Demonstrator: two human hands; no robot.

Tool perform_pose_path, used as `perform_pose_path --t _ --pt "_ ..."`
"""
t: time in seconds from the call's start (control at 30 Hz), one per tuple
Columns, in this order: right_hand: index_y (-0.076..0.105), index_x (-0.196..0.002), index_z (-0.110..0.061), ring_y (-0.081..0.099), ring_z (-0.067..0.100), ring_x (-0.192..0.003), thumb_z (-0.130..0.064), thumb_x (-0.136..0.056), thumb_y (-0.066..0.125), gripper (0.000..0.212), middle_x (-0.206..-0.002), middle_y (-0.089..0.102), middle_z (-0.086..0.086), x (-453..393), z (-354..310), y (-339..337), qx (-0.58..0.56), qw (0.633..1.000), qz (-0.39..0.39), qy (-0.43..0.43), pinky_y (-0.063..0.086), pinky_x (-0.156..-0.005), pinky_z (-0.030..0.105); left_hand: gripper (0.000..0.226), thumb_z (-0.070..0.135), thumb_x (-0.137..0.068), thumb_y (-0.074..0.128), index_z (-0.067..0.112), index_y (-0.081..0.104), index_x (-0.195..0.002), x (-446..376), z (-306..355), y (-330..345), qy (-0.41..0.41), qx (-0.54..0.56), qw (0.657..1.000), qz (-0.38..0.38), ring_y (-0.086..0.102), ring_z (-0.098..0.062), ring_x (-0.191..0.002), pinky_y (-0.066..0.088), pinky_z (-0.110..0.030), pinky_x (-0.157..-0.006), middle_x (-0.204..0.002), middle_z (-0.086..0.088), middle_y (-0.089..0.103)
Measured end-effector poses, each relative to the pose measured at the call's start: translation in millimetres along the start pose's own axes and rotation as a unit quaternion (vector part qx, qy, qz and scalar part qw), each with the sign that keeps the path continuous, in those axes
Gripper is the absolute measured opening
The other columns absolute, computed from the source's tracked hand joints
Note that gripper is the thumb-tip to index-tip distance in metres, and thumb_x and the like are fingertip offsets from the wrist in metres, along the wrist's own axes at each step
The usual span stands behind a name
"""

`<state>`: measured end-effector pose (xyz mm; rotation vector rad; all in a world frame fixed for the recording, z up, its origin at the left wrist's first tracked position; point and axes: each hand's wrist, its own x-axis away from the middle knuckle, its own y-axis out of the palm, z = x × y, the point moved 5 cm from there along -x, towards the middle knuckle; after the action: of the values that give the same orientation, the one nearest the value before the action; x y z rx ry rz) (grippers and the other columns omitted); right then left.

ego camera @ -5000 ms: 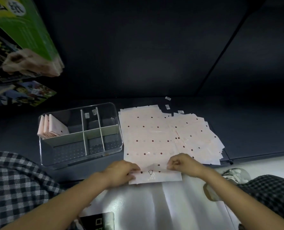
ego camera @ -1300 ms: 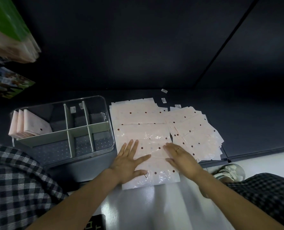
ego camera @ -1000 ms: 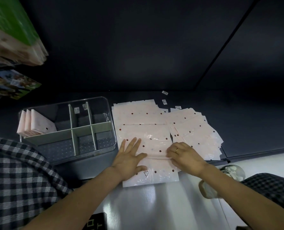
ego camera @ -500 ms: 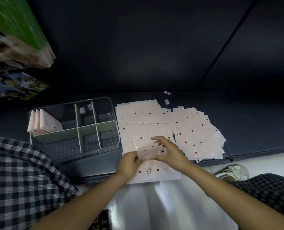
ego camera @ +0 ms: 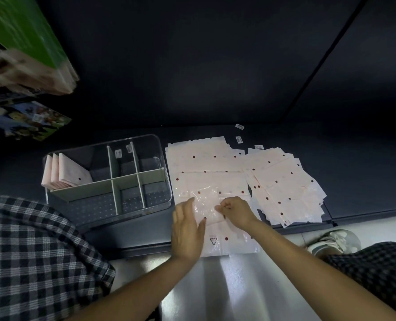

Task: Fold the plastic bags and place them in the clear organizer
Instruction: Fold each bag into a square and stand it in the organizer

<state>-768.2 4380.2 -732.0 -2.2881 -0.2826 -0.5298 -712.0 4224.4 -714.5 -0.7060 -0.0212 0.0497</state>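
**Fold in progress: slippage risk noted**

At lower centre, the right hand (ego camera: 235, 212) pinches a folded edge of the top plastic bag (ego camera: 209, 205); the left hand (ego camera: 186, 230) lies flat, fingers straight, beside the fold. The bag rests on the bag stack (ego camera: 204, 167), whose near edge overhangs the dark shelf (ego camera: 354, 181).

Risk: the glossy film may spring open or drag lower sheets off if the pinch loosens.

The clear organizer (ego camera: 160, 144), left of centre, holds folded bags (ego camera: 67, 174) in its far-left compartment. Loose bags (ego camera: 285, 186) fan out at right; nothing obstructs the route.
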Motion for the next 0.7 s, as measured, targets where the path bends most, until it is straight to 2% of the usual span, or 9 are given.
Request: perform_pose_path --t 0.07,0.1,0.17,0.2,0.3,0.4,0.5,0.6,0.7 --pt "0.037 -0.051 -0.015 0.036 0.01 -0.053 -0.023 -0.09 0.061 0.047 -0.053 0.039 -0.002 -2.5 0.9 0.7 -0.001 1.0 0.006 0.007 0.029 -0.054 0.021 0.058 0.021 -0.091 0.06 0.013 0.036 -0.143 1.5 6.5 7.5 0.121 -0.103 0.985 -0.065 0.03 -0.022 -0.136 0.021 -0.028 -0.113 -0.145 -0.006 0.036" --pt "0.036 -0.05 -0.017 0.036 0.008 -0.052 -0.023 -0.09 0.061 0.048 -0.052 0.038 -0.004 -3.4 0.5 0.9 -0.004 1.0 0.009 0.011 0.03 -0.054 0.022 0.061 0.029 -0.095 0.053 0.014 0.026 -0.148 0.8 5.6 12.9 0.166 -0.166 0.966 -0.111 0.016 -0.023 -0.145 0.007 -0.029 -0.118 -0.156 -0.005 0.021" --pt "0.038 -0.049 -0.018 0.037 0.008 -0.052 -0.023 -0.09 0.062 0.047 -0.053 0.04 -0.005 -4.6 -0.1 0.5 -0.004 1.0 0.014 0.015 0.031 -0.056 0.023 0.069 0.047 -0.099 0.033 0.016 -0.002 -0.151 -1.4 -5.5 20.3 0.221 -0.272 0.918 -0.183 -0.018 -0.02 -0.144 -0.017 -0.036 -0.115 -0.157 0.001 -0.015" --pt "0.039 -0.049 -0.017 0.038 0.009 -0.053 -0.023 -0.089 0.062 0.047 -0.053 0.041 -0.004 -5.1 0.1 0.3 -0.002 1.0 0.017 0.017 0.031 -0.056 0.024 0.072 0.053 -0.099 0.025 0.016 -0.011 -0.149 -2.7 -12.3 21.0 0.241 -0.311 0.897 -0.201 -0.025 -0.02 -0.141 -0.021 -0.041 -0.114 -0.153 0.001 -0.024" --pt "0.045 -0.054 -0.012 0.044 0.015 -0.061 -0.025 -0.089 0.063 0.041 -0.06 0.048 0.004 -5.4 1.0 0.9 0.005 1.0 0.02 0.02 0.033 -0.061 0.026 0.078 0.064 -0.093 0.012 0.017 -0.019 -0.147 -6.0 -30.5 18.2 0.271 -0.369 0.853 -0.249 -0.028 -0.021 -0.14 -0.02 -0.044 -0.114 -0.153 -0.003 -0.028" --pt "0.054 -0.065 -0.01 0.05 0.017 -0.069 -0.027 -0.089 0.063 0.03 -0.07 0.056 0.007 -6.2 1.7 1.1 0.003 0.999 0.023 0.025 0.038 -0.067 0.027 0.079 0.068 -0.091 0.014 0.024 -0.019 -0.148 -12.7 -40.4 14.6 0.282 -0.376 0.84 -0.271 -0.031 -0.021 -0.139 -0.021 -0.044 -0.113 -0.154 -0.005 -0.027" --pt "0.061 -0.086 -0.014 0.055 0.015 -0.079 -0.029 -0.088 0.063 0.016 -0.078 0.059 -0.003 0.0 1.3 1.1 0.009 0.998 0.06 0.025 0.04 -0.071 0.026 0.072 0.069 -0.09 0.014 0.037 -0.02 -0.146 -15.9 -44.5 14.1 0.289 -0.373 0.832 -0.294 -0.034 -0.023 -0.137 -0.022 -0.04 -0.113 -0.151 -0.008 -0.033" --pt "0.059 -0.108 -0.015 0.053 0.014 -0.092 -0.022 -0.09 0.06 0.019 -0.093 0.059 -0.003 18.6 -8.7 1.6 0.054 0.982 0.158 -0.088 0.042 -0.077 0.025 0.063 0.069 -0.09 0.013 0.051 -0.019 -0.141 -16.8 -46.6 14.7 0.299 -0.354 0.833 -0.302 -0.036 -0.023 -0.137 -0.021 -0.04 -0.114 -0.149 -0.01 -0.036" --pt "0.059 -0.115 -0.013 0.056 0.013 -0.1 -0.013 -0.095 0.051 0.022 -0.111 0.059 0.0 29.8 -21.2 11.9 -0.011 0.976 0.122 -0.179 0.045 -0.086 0.022 0.058 0.069 -0.09 0.015 0.056 -0.017 -0.138 -16.7 -45.9 15.9 0.308 -0.344 0.834 -0.303 -0.036 -0.024 -0.137 -0.021 -0.042 -0.114 -0.149 -0.012 -0.036"
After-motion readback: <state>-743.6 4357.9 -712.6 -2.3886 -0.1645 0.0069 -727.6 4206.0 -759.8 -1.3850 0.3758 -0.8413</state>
